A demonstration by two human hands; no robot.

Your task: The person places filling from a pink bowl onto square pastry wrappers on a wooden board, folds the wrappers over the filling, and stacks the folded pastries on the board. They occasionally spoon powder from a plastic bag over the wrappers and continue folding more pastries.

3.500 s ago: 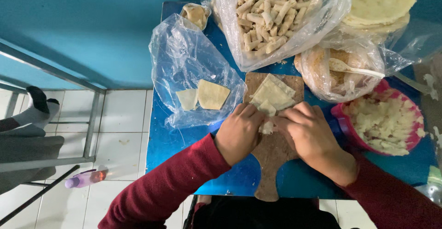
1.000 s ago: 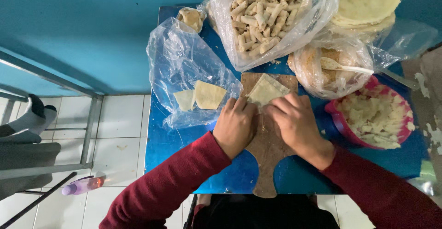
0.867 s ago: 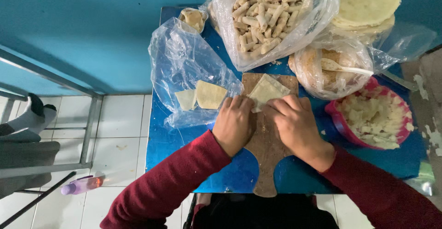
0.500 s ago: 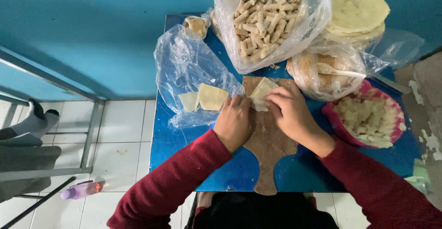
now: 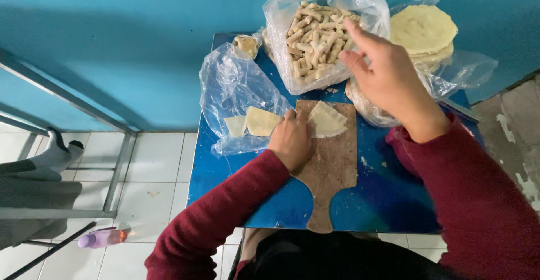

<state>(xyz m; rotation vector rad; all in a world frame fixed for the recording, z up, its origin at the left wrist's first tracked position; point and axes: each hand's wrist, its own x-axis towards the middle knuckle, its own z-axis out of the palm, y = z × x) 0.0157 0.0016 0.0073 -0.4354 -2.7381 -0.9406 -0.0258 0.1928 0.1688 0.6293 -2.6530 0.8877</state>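
Note:
A folded pale dough wrapper (image 5: 326, 120) lies at the far end of a brown wooden board (image 5: 332, 167) on a small blue table (image 5: 388, 195). My left hand (image 5: 291, 142) rests on the board with its fingertips against the wrapper's left edge. My right hand (image 5: 385, 77) is raised above the table, fingers apart and empty, reaching toward a clear plastic bag of finished rolls (image 5: 315, 35). It hides most of another bag behind it.
A stack of round flat wrappers (image 5: 423, 31) sits at the back right. A crumpled clear bag (image 5: 239, 97) at left holds two cut dough pieces (image 5: 261, 121). A small tied bag (image 5: 246, 45) lies at the back. Left of the table are a metal frame (image 5: 121, 162) and a purple bottle (image 5: 104, 237) on white tiles.
My right hand has left the wrapper on the board and lifted up toward the bag of rolls. My left hand stays by the folded wrapper.

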